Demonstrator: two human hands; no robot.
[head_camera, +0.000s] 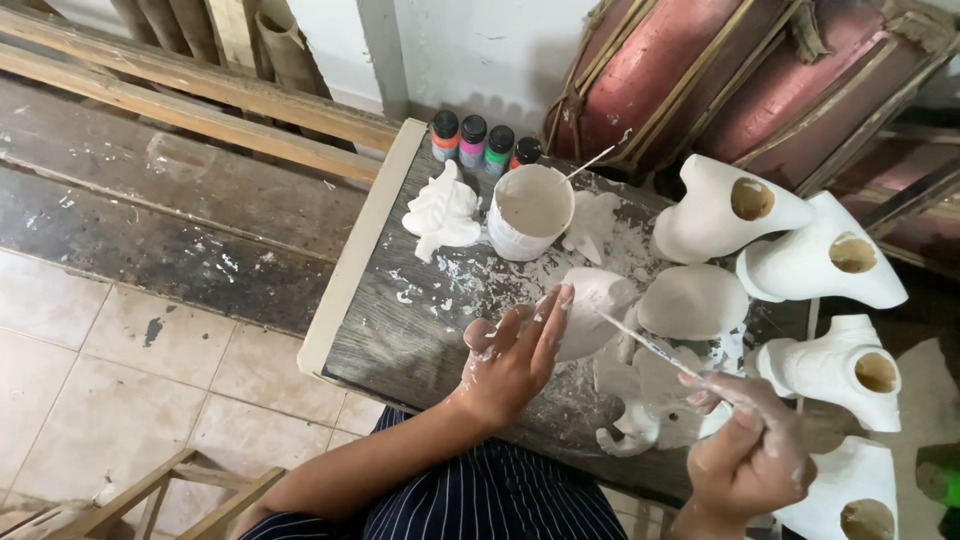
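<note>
My left hand (515, 355), smeared with white paint, rests its fingers against a white plaster figure (592, 305) on the dark wooden board (400, 330). My right hand (745, 450) grips a thin paintbrush (645, 345) whose tip points at that figure. A white cup of white paint (530, 210) stands behind, with a stick leaning in it. Another white elephant-shaped figure (650, 405) lies between my hands.
Several small paint bottles (485, 145) with coloured bands line the board's back edge, next to a white figurine (442, 212). Hollow white plaster pieces (830, 260) crowd the right side. Red drums (700, 70) stand behind. A wooden bench (180, 170) and tiled floor (120, 370) lie left.
</note>
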